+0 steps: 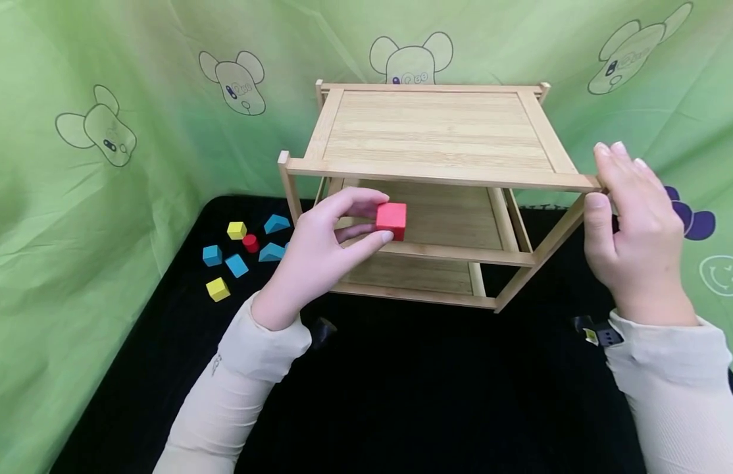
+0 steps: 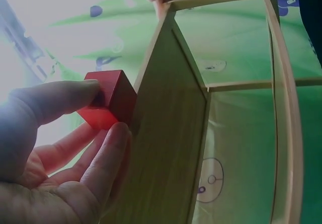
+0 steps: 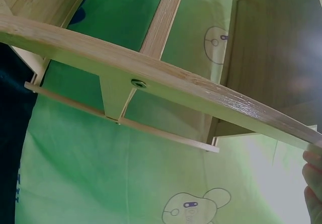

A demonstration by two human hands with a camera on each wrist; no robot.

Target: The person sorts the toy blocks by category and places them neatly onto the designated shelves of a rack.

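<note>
A red cube block (image 1: 391, 220) is pinched between the thumb and fingertips of my left hand (image 1: 319, 253), in front of a wooden three-tier shelf (image 1: 431, 131). In the left wrist view the cube (image 2: 108, 95) appears near the shelf's top panel, whether touching it I cannot tell. My right hand (image 1: 641, 230) rests at the front right corner of the top tier, its fingers fairly straight and the thumb spread to the near side. Only a few fingers (image 3: 313, 176) show in the right wrist view, against the end of the wooden post. The hand covers that corner.
On the black cloth (image 1: 437, 388), left of the shelf, lie several blocks: yellow cubes (image 1: 218, 289), a red cylinder (image 1: 251, 243), blue pieces (image 1: 237, 265) and blue triangles (image 1: 276, 224). Green printed fabric (image 1: 165, 39) hangs behind and at both sides.
</note>
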